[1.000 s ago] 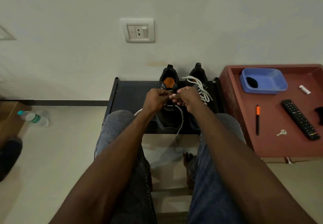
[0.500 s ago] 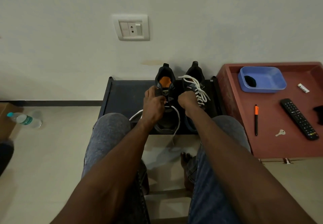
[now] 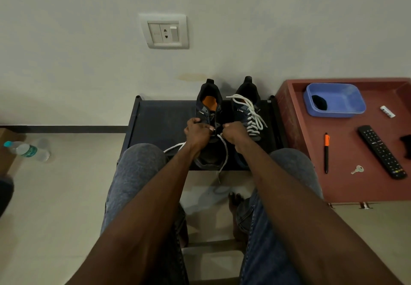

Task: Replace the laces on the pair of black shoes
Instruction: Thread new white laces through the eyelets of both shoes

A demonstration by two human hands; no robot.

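Landmark: black rack (image 3: 160, 120), back edge at the wall, front edge at the person's knees.
Left of rack: open floor, with a bottle (image 3: 26, 150) lying well apart near the frame's left edge.
Rack, left half: bare shelf between its left rail and the shoes.
Left shoe (image 3: 208, 115): on the rack right of its middle, heel to the wall, toe toward the person, long axis running away from the camera; orange insole shows, upper eyelets unlaced.
Lace (image 3: 223, 151): white, one end trailing left over the rack's front edge, the other hanging off the front past the toe.
Left hand (image 3: 198, 132): fingers curled over the shoe's left eyelet side, closed around the lace.
Right hand (image 3: 235, 132): fist-like, pinching the lace at the shoe's right eyelet side; hands near each other, not touching.
Right shoe (image 3: 248, 108): just beside the left one, same heading, laced in white.
Right of rack: red table (image 3: 347, 184), its edge close to the rack's right rail, carrying a blue tray (image 3: 335, 101), pen (image 3: 326, 152), key (image 3: 357, 170) and remote (image 3: 381, 151).
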